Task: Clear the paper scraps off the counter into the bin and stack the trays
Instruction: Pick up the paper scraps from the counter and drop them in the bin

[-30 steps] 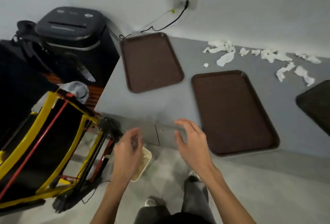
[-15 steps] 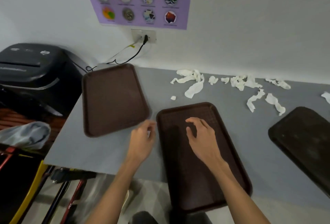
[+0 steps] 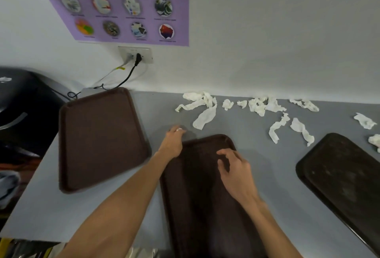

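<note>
Three dark brown trays lie on the grey counter (image 3: 257, 154): a left tray (image 3: 98, 140), a middle tray (image 3: 205, 206) and a right tray (image 3: 345, 175). White paper scraps (image 3: 203, 111) are strewn along the back by the wall, with more scraps (image 3: 261, 104) to the right and others (image 3: 365, 120) at the far right. My left hand (image 3: 173, 140) reaches past the middle tray's far left corner, fingertips pinched on a small white scrap (image 3: 179, 129). My right hand (image 3: 236, 171) hovers over the middle tray, fingers apart, holding nothing.
A black shredder bin (image 3: 24, 103) stands left of the counter, below its edge. A black cable (image 3: 125, 79) runs from the wall outlet (image 3: 136, 55) behind the left tray. A purple poster (image 3: 127, 14) hangs on the wall.
My head has come closer and the view has tilted up. My left hand moved forward from beside the middle tray to the small scrap and closed on it. My right hand stays over the tray.
</note>
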